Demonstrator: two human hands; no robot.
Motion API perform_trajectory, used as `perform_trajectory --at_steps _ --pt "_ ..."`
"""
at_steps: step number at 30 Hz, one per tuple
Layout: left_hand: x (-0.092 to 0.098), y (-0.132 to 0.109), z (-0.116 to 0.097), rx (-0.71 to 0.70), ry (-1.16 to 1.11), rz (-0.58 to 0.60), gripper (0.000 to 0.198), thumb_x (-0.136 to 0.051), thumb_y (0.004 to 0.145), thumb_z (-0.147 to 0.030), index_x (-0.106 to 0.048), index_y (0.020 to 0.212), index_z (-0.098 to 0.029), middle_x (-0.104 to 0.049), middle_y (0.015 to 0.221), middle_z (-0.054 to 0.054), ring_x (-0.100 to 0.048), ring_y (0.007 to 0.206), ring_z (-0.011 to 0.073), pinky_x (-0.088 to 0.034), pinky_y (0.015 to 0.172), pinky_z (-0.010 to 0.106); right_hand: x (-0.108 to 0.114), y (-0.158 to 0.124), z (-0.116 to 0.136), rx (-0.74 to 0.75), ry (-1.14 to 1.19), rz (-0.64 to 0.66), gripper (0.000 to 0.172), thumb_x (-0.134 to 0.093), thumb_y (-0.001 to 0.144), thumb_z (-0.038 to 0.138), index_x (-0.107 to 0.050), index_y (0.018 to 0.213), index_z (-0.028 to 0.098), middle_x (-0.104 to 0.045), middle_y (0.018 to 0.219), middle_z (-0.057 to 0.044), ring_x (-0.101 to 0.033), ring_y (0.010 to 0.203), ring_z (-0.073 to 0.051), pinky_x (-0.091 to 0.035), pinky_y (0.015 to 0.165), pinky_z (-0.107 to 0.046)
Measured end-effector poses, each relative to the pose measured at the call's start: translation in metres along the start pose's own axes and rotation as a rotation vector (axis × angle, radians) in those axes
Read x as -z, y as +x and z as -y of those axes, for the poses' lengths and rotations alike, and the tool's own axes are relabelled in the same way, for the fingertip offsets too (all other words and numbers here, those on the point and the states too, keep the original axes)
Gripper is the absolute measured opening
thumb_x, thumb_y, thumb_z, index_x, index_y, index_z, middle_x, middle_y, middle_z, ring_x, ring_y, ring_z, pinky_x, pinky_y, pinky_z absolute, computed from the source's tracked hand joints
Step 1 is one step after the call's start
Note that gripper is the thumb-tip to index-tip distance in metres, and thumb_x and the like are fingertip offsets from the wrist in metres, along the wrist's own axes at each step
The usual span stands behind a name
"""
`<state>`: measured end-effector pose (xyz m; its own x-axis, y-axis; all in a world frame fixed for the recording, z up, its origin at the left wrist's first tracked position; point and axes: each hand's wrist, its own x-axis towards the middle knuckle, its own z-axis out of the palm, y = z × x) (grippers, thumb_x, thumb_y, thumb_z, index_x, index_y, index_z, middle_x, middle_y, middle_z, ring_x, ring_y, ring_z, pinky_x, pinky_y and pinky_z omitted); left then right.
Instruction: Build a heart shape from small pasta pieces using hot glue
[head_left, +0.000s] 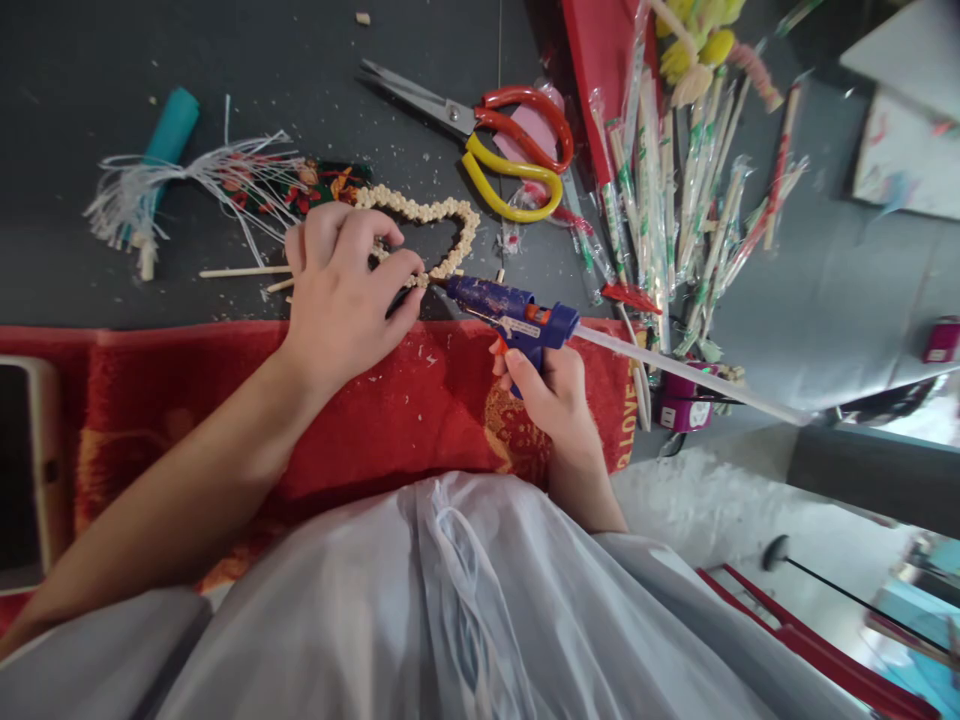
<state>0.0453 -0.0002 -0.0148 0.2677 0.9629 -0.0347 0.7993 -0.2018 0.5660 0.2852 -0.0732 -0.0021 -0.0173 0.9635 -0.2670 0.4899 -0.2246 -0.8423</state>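
Note:
My right hand [551, 395] is wrapped round the handle of a blue glue gun [499, 305], with a long whitish glue stick [675, 370] running out of its back. The nozzle touches or nearly touches the lower edge of a cream, beaded-looking heart-shaped frame [465, 240]. Fingers curled, my left hand [352, 290] grips that frame at its lower left and covers part of it. Thin wooden sticks [244, 271] poke out to the left from under this hand. A bundle of white strings [202, 175] lies beyond it, partly over a teal roll [171, 125].
Scissors [472, 125] with one red and one yellow handle lie behind the heart. Several plastic-wrapped sticks [667, 190] fan out at the right, near yellow fuzzy pieces [697, 40]. A red cloth [360, 420] covers the near table edge; a phone-like device [26, 470] rests at left.

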Motion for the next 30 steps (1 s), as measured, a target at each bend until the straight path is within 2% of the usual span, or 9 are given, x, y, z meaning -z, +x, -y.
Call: perform_trajectory --at_steps 7,16,23,30 --pt "0.0002 -0.0005 0.0003 -0.033 0.007 -0.023 0.017 -0.055 0.099 -0.036 -0.069 0.102 -0.03 -0.063 0.14 0.005 -0.047 0.141 0.0411 -0.032 0.118 0.071 0.0004 0.0003 0.0 0.005 -0.02 0.001 0.051 -0.057 0.095 0.072 -0.06 0.079 0.024 -0.059 0.072 0.0 -0.053 0.063 -0.014 -0.044 0.057 -0.03" --pt "-0.0018 -0.0017 0.0032 -0.048 0.014 -0.041 0.017 -0.058 0.097 -0.036 -0.071 0.106 -0.032 -0.063 0.14 0.004 -0.045 0.142 0.0425 -0.033 0.117 0.072 -0.0001 0.0022 -0.0029 -0.004 -0.028 -0.008 0.051 -0.057 0.094 0.073 -0.061 0.079 0.024 -0.059 0.069 0.001 -0.052 0.062 -0.013 -0.043 0.055 -0.028" --pt "-0.0008 -0.001 0.002 -0.022 -0.017 -0.017 0.014 -0.058 0.096 -0.036 -0.069 0.103 -0.03 -0.062 0.141 0.004 -0.044 0.144 0.0418 -0.03 0.12 0.071 0.0005 0.0021 -0.0053 0.028 -0.069 -0.012 0.05 -0.055 0.096 0.07 -0.058 0.075 0.025 -0.058 0.068 0.001 -0.052 0.062 -0.013 -0.042 0.056 -0.029" --pt "-0.0017 -0.0016 0.0027 -0.048 0.035 -0.048 0.017 -0.055 0.099 -0.037 -0.069 0.105 -0.032 -0.064 0.138 0.003 -0.047 0.139 0.0391 -0.036 0.116 0.068 0.0013 0.0025 -0.0042 0.037 -0.09 -0.004 0.051 -0.053 0.097 0.071 -0.058 0.074 0.025 -0.058 0.067 0.001 -0.052 0.061 -0.014 -0.042 0.056 -0.031"
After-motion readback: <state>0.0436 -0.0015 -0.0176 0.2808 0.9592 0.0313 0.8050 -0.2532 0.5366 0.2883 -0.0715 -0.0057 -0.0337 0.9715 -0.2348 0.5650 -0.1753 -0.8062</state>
